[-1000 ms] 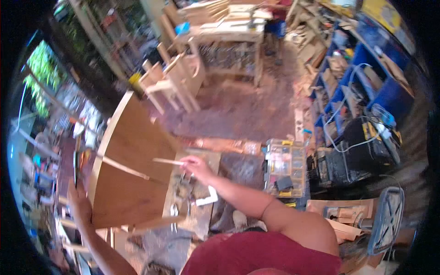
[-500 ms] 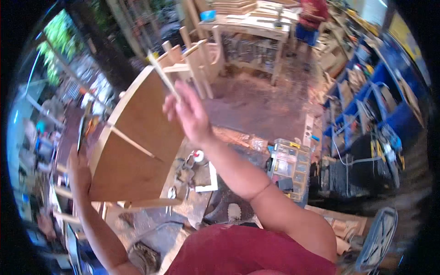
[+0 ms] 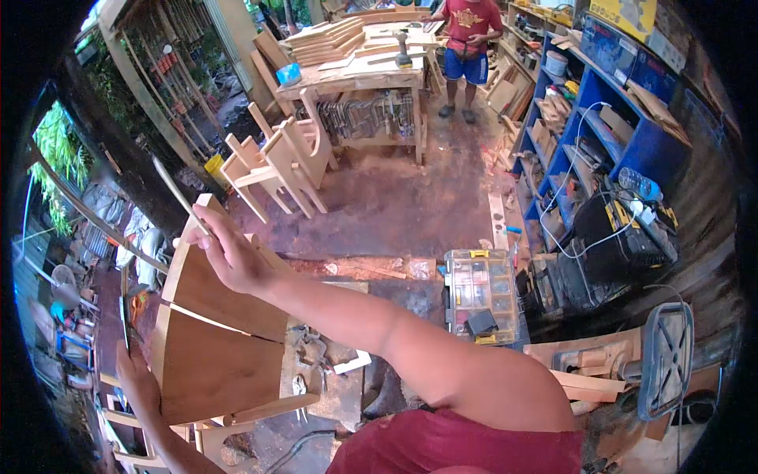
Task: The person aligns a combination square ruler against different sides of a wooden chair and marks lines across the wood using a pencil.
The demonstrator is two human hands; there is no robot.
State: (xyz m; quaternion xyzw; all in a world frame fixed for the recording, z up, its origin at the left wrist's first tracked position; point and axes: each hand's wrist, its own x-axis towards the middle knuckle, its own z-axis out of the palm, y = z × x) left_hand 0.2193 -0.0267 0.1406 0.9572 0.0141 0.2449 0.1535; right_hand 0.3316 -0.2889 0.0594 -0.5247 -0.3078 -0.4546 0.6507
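Observation:
My right hand (image 3: pixel 229 251) is closed around the lower end of a thin, pale wooden strip (image 3: pixel 178 189), which points up and to the left. Below it stands a wooden piece with brown panels (image 3: pixel 225 367) and a pale, curved frame edge; a narrow light line runs between two panels. At that piece's left edge, my left hand (image 3: pixel 139 383) has its fingers closed on a thin, dark, blade-like thing (image 3: pixel 125 316) that sticks upward. I cannot make out its kind. Whether the left hand touches the frame is unclear.
Pale wooden chair frames (image 3: pixel 288 162) stand ahead, before a workbench (image 3: pixel 355 79) stacked with wood. A person (image 3: pixel 467 47) stands beside it. To the right are a clear-lidded organizer case (image 3: pixel 482 292) and blue shelves (image 3: pixel 580 158). Pliers (image 3: pixel 300 387) lie near the panels.
The view has tilted up and shifted, showing more of the person and workbench. My right hand, with the strip, now appears further left and lower, near the frame's top. Both grips stay closed.

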